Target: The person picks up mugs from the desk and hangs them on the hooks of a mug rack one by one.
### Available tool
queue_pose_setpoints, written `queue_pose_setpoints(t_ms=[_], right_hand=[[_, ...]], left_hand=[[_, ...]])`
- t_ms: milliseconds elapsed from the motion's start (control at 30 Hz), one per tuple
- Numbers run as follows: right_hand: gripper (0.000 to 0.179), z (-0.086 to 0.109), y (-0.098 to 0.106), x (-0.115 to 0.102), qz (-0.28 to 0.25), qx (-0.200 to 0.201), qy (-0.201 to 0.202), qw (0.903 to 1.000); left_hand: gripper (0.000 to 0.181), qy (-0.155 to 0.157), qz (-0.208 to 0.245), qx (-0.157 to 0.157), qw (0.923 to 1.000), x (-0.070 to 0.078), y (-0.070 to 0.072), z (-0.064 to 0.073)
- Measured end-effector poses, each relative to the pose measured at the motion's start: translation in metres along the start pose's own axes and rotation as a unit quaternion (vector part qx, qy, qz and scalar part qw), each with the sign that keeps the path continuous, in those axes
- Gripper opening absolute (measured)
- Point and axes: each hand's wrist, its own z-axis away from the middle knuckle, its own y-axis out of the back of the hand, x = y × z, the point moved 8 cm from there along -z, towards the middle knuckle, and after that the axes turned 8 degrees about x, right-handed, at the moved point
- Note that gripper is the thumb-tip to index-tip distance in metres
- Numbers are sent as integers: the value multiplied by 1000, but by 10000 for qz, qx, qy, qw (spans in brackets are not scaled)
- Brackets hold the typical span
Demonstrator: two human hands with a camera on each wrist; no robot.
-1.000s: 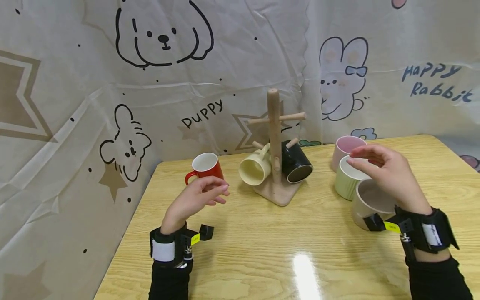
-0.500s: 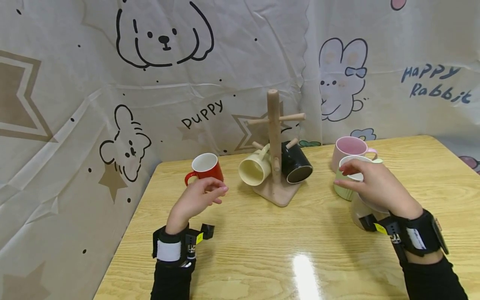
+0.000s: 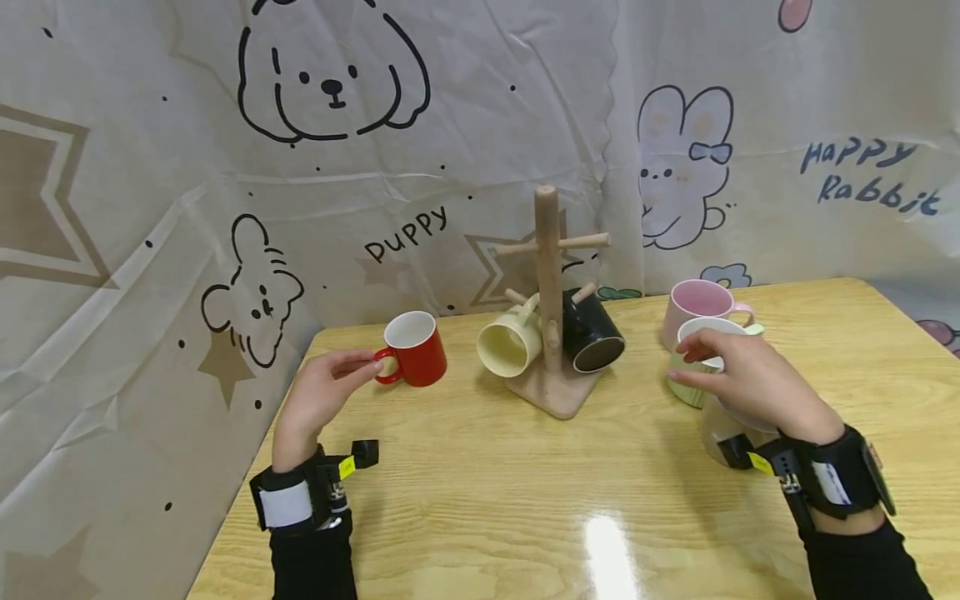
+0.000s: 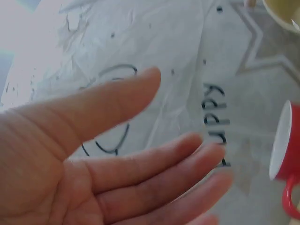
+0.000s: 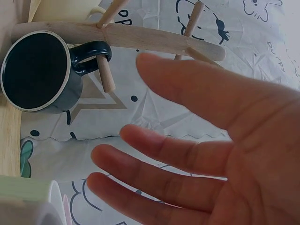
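A red mug with a white inside stands at the left back of the table. Just left of its handle is my left hand, thumb and fingers spread; the left wrist view shows a gap between them and the mug. My right hand hovers over a pale green mug and a beige mug, partly hiding both. Its fingers are spread and hold nothing in the right wrist view. Behind them stands a pink mug.
A wooden mug rack stands at the centre back. A cream mug and a black mug hang on its lower pegs. Printed cloth hangs behind the wooden table.
My left hand has moved left, from in front of the red mug to beside its handle. My right hand first shifted left over the mugs, then stayed nearly still.
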Motion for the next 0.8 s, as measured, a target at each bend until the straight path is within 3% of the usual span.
queue_pose_setpoints(t_ms=[133,300,433,567,800], right_hand=[[37,1,-3,0,-15,-28,80,10000],[33,1,-6,-4,-106,-39,237,9997],[29,1,-8,-5,-109,-103,287,9995],[29,1,-11,-5,-65,-230,267,9994],[33,1,-16,-2,-97,-452,145,9988]], left_hand=[[54,335,-332,11,9989,-24,-2,-23],[53,793,-868,-313,9926,-66,-26,-58],[40,1081,-990,-116,9891,-90,-40,-70],[30,1120,-890,267,9894,-93,-42,-72],[28,674,-697,874,9914,-69,-35,-71]])
